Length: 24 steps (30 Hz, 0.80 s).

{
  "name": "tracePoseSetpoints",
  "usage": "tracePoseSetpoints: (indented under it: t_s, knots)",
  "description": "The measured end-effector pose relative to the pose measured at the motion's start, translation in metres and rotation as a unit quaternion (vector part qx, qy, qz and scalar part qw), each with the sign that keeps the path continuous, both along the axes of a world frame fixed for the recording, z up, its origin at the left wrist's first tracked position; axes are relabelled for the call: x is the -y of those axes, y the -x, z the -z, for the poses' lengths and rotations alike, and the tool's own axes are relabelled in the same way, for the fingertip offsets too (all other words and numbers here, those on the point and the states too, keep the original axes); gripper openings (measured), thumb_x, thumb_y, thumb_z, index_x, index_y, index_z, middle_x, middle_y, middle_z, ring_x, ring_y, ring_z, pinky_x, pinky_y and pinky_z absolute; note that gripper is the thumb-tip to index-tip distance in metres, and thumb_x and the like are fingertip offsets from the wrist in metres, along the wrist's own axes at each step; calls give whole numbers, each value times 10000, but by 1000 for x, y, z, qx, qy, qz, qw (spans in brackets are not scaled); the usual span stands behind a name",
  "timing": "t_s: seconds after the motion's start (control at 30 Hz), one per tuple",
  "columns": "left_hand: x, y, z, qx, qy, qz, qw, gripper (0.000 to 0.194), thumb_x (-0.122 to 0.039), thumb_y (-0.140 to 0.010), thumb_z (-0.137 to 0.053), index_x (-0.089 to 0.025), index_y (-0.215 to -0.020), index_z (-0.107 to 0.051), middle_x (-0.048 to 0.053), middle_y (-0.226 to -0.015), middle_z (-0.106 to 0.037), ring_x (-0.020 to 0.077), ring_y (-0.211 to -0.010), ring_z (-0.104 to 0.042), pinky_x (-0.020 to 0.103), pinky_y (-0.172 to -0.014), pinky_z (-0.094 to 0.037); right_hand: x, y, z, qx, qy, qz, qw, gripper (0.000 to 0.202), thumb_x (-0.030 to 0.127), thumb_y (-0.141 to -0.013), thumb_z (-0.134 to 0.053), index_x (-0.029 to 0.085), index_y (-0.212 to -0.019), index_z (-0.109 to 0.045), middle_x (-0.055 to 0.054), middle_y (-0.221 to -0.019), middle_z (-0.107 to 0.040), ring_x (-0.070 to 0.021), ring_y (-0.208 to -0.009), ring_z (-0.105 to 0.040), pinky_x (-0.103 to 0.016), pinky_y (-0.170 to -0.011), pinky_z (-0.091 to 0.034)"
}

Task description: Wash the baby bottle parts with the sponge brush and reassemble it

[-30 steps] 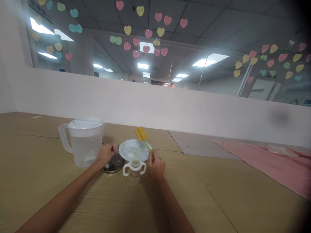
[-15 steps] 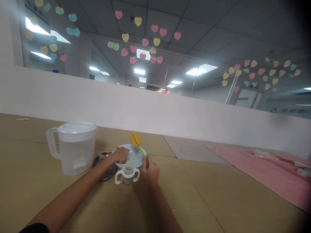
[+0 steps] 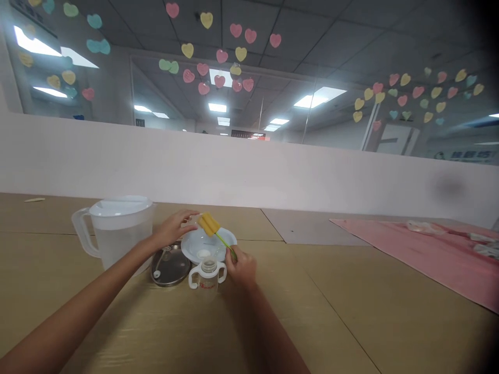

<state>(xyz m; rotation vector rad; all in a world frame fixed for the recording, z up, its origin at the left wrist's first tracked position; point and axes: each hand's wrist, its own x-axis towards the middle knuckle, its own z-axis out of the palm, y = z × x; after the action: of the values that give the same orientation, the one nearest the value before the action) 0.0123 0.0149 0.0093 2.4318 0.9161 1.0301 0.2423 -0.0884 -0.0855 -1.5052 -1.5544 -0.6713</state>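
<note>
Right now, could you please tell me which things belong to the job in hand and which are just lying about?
Likely in the job:
sponge brush, in the right hand, left hand near its sponge
two-handled bottle
white bowl
metal tray
pitcher

Seemingly lying about:
pink cloth
pale flat piece

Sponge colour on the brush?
The sponge is yellow, showing best in the head view.

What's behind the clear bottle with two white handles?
A round white bowl with a small white piece in it. The clear bottle covers part of the bowl's near rim; anything directly behind it there can't be made out.
</note>
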Motion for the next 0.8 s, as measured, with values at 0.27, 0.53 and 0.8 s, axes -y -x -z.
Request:
tracePoseSetpoints:
  t_s: [0.27, 0.53, 0.8]
  knots:
    - [37, -9, -23, -15, 62, 43, 997, 479, -526, -896, -315, -211, -1032, -649, 30, -1074, -655, 194, -989, -577, 266, -864, -435, 10, -6, -12, 136, -154, -79, 976, 236, 284, -871, -491, 167, -756, -661, 3, -502, -587, -86, -466, -498, -226, -530, -296]
    - [30, 7, 2, -21, -25, -73, 997, 489, -505, -904, -312, -174, -1200, -516, 94, -1132, -582, 220, -1007, -558, 315, -867, -444, 4, -4, -10, 158, -155, -56, 974, 218, 268, -862, -522, 177, -704, -643, 21, -485, -555, -76, -460, -487, -239, -535, -295]
    - [18, 44, 47, -173, -120, -130, 969, 547, -248, -806, -495, -149, -1330, -375, 158, -1219, -479, 285, -1098, -508, 402, -939, -411, 0, -14, -10, 44, -153, 76, 984, 339, 321, -917, -440, 175, -715, -670, 12, -457, -552, -79, -420, -473, -229, -484, -269]
